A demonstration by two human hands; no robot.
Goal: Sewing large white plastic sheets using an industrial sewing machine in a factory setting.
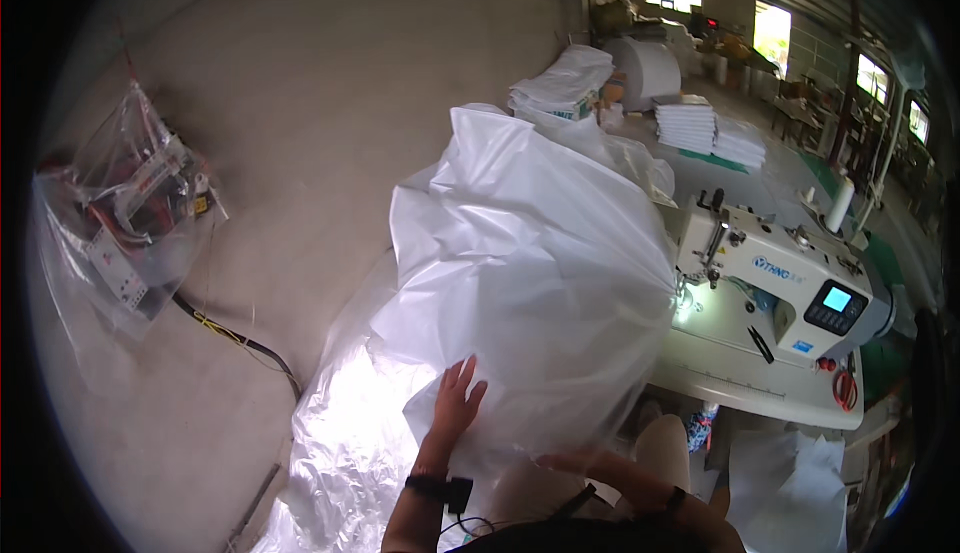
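Observation:
A big white plastic sheet (520, 283), creased and partly see-through, spreads in front of me. One gathered corner of it reaches the needle area of a white sewing machine (790, 253), where a small lamp shines. My left hand (457, 403) lies on the sheet's near left part, its fingers stretched out and slightly apart. Close to my lap, at the sheet's near edge, is my right hand (600, 468), pointing left. Its fingers are partly hidden, so whether they grip the edge cannot be made out.
Black tweezers (761, 344) and red-handled scissors (845, 389) lie on the machine bed. A thread cone (840, 205) stands behind. Folded white stacks (686, 125) and a large roll (645, 73) are farther back. Plastic-wrapped equipment (130, 213) with a black cable hangs at the left wall.

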